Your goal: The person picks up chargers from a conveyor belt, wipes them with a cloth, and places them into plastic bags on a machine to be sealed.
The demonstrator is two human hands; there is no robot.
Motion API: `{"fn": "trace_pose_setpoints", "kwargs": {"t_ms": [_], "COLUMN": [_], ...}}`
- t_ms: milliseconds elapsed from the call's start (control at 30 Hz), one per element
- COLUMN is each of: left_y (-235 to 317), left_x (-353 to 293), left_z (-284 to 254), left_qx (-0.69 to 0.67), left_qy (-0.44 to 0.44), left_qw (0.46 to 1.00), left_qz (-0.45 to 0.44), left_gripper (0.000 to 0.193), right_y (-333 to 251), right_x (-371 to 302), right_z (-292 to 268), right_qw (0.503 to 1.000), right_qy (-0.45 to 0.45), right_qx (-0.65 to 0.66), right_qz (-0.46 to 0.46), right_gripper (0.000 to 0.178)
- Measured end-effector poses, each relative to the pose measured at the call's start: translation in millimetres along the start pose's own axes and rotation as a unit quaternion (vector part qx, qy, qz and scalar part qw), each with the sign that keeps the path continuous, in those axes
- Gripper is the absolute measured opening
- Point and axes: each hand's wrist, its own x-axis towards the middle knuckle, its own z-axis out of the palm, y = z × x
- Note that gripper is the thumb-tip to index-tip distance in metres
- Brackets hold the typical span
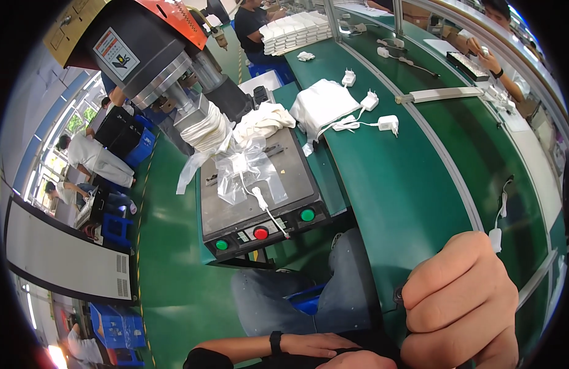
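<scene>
My right hand [463,301] is raised close at the lower right, its fingers curled into a fist. A small dark piece [397,296] shows beside the fist; what the fingers hold, if anything, is hidden. Lower down, my left hand [318,344] lies flat across my front with its fingers stretched out, a dark band on the wrist. Both hands are apart from the press [254,212] in front of me. On its bed, a white charger [239,163] lies on clear plastic film [269,184], its cable trailing toward the front buttons.
The press head [137,61] hangs above a cloth-wrapped block [201,126]. White plug chargers [388,123] and a white cloth-covered heap [326,106] lie on the green bench [395,184]. A conveyor [481,160] runs alongside at right. Several people work farther off.
</scene>
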Motion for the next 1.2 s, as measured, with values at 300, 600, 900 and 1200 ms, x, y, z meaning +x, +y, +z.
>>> {"fn": "trace_pose_setpoints", "kwargs": {"t_ms": [300, 600, 900, 1200], "left_y": [-18.5, -29.2, 45.2, 43.3], "left_x": [0.9, -43.5, -107.7, -72.0], "left_z": [-8.7, -5.6, -5.3, -28.1], "left_qx": [-0.081, -0.794, -0.593, -0.693], "left_qy": [-0.035, -0.141, -0.214, -0.214], "left_qw": [0.996, 0.526, 0.734, 0.535], "left_qz": [-0.004, -0.269, -0.252, -0.434], "left_gripper": [0.060, 0.052, 0.058, 0.052], "right_y": [-2.8, 57.1, 38.5, 53.6], "right_x": [8.6, 22.8, -22.1, 8.4], "right_z": [-0.3, -4.5, 36.2, 1.0], "right_qw": [0.999, 0.973, 0.946, 0.928], "right_qy": [0.042, -0.090, 0.061, -0.172], "right_qx": [-0.007, 0.193, 0.318, 0.324], "right_qz": [0.034, -0.092, 0.011, -0.061], "right_gripper": [0.028, 0.056, 0.086, 0.081]}}
